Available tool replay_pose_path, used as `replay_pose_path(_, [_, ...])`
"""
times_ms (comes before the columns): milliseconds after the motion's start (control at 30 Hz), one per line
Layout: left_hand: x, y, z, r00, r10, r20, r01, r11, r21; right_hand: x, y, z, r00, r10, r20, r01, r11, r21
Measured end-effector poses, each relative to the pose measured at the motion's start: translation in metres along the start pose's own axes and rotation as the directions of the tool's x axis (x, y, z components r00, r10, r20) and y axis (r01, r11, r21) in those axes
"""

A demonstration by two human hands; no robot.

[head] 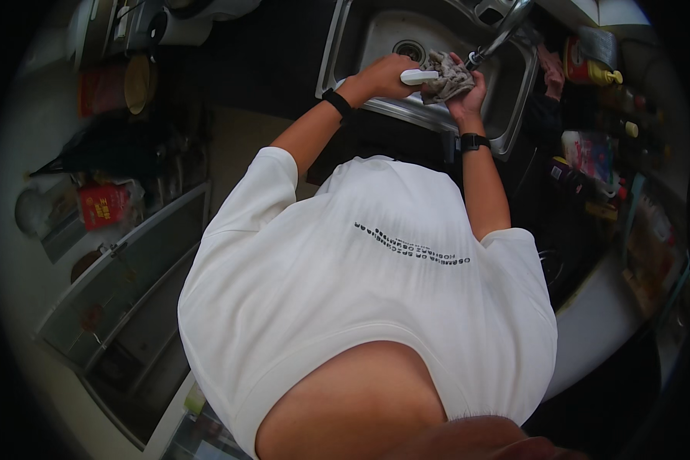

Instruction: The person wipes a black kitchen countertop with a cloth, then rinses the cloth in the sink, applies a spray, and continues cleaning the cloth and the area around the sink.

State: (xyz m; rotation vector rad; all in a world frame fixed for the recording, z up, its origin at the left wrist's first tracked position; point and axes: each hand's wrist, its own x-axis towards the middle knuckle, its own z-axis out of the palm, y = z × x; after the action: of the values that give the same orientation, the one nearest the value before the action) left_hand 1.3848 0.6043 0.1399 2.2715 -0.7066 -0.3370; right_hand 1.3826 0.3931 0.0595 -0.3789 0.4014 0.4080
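My left hand (pixel 392 76), with a black band at the wrist, is closed around a white handle-like object (pixel 418 77) over the front of the stainless steel sink (pixel 374 34). The rest of that object is hidden. A crumpled grey wet-looking cloth (pixel 449 79) lies in my right hand (pixel 469 98), whose fingers curl round its far and right sides. The white object's end touches or overlaps the cloth. Just beyond the cloth, the chrome faucet (pixel 503 31) reaches in from the upper right. Whether water runs cannot be told.
Right of the sink are a pink cloth (pixel 551 72), a yellow pump bottle (pixel 604 75) and several packages. A paper-like white roll (pixel 187 29) lies at the upper left. On the left, a red bag (pixel 102 206) sits near a glass-fronted door or panel (pixel 109 299).
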Motion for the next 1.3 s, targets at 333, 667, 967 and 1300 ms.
replay_pose_path(333, [0.004,-0.004,0.001,0.995,0.100,-0.030,-0.100,0.995,-0.017,0.005,0.003,-0.003,1.000,-0.017,-0.008,0.017,0.998,0.053])
replay_pose_path(667, [0.006,-0.009,0.000,0.991,0.125,-0.042,-0.131,0.969,-0.209,0.002,0.003,-0.007,1.000,-0.028,0.001,0.028,0.999,0.039])
replay_pose_path(967, [0.001,0.000,-0.001,0.996,0.061,0.069,-0.054,0.993,-0.105,0.006,0.001,-0.024,0.995,-0.054,-0.087,0.063,0.993,0.103])
replay_pose_path(1300, [-0.004,-0.018,0.007,0.996,0.063,0.056,-0.065,0.997,0.035,-0.002,-0.001,-0.014,0.996,-0.054,-0.077,0.061,0.994,0.086])
